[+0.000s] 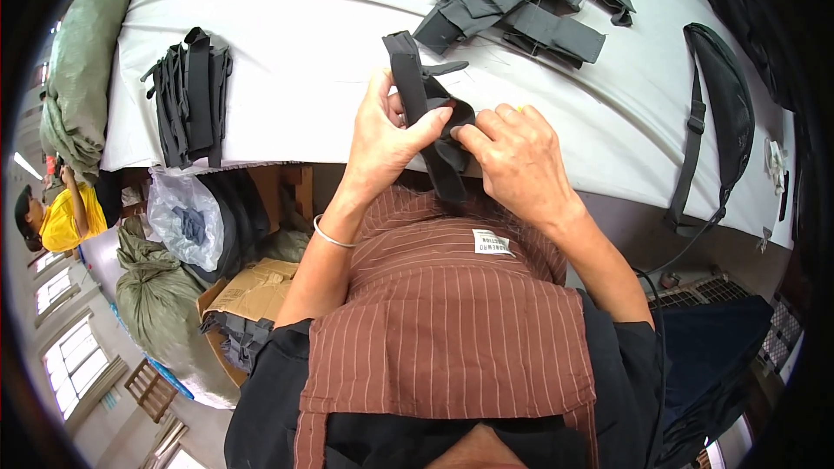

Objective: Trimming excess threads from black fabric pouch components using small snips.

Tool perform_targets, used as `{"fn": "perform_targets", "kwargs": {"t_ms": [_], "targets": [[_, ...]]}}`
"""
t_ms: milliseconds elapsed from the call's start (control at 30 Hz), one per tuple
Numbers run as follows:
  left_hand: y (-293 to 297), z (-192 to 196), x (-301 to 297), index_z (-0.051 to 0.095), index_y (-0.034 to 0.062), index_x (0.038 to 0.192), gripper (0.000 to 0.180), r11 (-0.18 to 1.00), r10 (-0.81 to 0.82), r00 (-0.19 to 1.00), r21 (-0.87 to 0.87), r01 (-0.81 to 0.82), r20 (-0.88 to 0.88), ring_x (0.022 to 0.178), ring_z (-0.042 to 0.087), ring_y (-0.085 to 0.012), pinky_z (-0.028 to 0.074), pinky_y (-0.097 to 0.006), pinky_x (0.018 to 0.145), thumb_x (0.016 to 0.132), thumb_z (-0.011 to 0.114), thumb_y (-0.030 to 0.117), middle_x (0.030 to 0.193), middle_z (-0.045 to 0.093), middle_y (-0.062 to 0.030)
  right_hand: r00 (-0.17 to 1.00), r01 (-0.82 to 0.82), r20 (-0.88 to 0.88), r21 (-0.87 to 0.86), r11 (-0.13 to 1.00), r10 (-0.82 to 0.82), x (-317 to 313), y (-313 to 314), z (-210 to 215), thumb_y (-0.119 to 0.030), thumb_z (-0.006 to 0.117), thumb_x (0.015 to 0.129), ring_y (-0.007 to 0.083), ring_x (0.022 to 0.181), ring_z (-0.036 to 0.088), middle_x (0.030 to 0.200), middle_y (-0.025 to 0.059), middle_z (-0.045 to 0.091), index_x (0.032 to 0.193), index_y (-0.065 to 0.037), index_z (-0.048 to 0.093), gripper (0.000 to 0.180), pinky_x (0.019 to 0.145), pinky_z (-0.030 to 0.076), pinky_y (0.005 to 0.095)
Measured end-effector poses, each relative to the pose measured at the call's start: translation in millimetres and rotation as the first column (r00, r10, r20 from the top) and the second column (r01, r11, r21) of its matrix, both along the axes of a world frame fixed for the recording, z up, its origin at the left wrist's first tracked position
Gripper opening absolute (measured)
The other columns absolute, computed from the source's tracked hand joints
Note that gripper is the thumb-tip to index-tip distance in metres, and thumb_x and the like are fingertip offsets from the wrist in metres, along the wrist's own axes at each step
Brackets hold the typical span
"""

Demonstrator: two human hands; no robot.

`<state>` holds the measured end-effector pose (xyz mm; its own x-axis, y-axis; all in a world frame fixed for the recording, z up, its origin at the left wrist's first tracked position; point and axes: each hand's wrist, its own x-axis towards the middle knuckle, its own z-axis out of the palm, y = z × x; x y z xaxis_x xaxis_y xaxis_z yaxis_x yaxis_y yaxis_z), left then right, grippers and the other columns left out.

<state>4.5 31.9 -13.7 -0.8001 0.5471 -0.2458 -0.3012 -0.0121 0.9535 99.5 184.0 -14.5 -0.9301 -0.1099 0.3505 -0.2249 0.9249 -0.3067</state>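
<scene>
A dark strip of folded fabric [407,78] is held up over the near edge of the white-covered table. My left hand [387,132] grips it around the middle, thumb on the front. My right hand [514,155] pinches the strip's right side with curled fingers, close to my left thumb. The lower end of the strip hangs down toward my brown striped apron [460,321]. Beyond my hands lies a loose pile of similar dark fabric strips [504,0]. To the left, more dark strips [191,100] are laid side by side in a neat bundle.
A black bag with a strap [725,108] lies at the table's right. Under the left edge stand a clear plastic bag [184,213], a cardboard box [252,291] and green sacks [161,295]. A person in a yellow shirt [74,215] is farther left.
</scene>
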Motion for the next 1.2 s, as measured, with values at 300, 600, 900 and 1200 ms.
{"fn": "perform_targets", "kwargs": {"t_ms": [300,600,900,1200], "targets": [[-0.3,2.3,0.9,0.043,0.0004,0.115,0.045,1.0,-0.012,1.0,-0.022,0.012,-0.017,0.088,0.062,-0.0118,0.053,-0.024,0.074,0.08,0.072,0.004,0.099,0.063,-0.0108,1.0,0.001,0.013,0.021,1.0,-0.001,2.9,0.2,2.2,-0.008,0.062,0.071,0.0175,0.073,0.056,0.073,0.0022,0.056,0.075,-0.01,0.063,0.005,0.063,0.04,0.0328],[-0.1,1.5,0.7,0.043,0.0006,0.115,0.045,1.0,-0.005,1.0,-0.012,0.004,-0.023,0.087,0.062,-0.0121,0.053,-0.024,0.074,0.08,0.072,0.004,0.098,0.062,-0.0103,1.0,0.004,0.01,0.021,1.0,-0.004,0.1,-2.6,-0.4,-0.008,0.062,0.071,0.0181,0.073,0.057,0.073,0.0031,0.056,0.075,-0.009,0.062,0.004,0.064,0.041,0.0337],[-1.4,-0.3,1.5,0.043,-0.0005,0.115,0.045,1.0,0.006,0.999,-0.012,-0.006,-0.035,0.09,0.061,-0.0123,0.053,-0.024,0.075,0.081,0.072,0.006,0.1,0.061,-0.0106,1.0,-0.025,0.018,-0.01,1.0,0.025,-0.5,-0.8,-2.6,-0.007,0.062,0.07,0.019,0.073,0.057,0.072,0.003,0.056,0.078,-0.009,0.063,0.008,0.064,0.041,0.0342],[-9.6,9.0,-11.7,0.044,-0.003,0.121,0.05,0.994,-0.1,0.995,-0.05,0.1,-0.002,0.089,0.062,-0.0132,0.052,-0.025,0.074,0.081,0.072,0.009,0.099,0.063,-0.0113,0.997,0.007,0.068,-0.38,0.925,0.021,6.2,8.4,6.0,-0.006,0.067,0.076,0.0224,0.076,0.062,0.083,0.0057,0.065,0.091,-0.007,0.068,0.015,0.069,0.046,0.0345]]}}
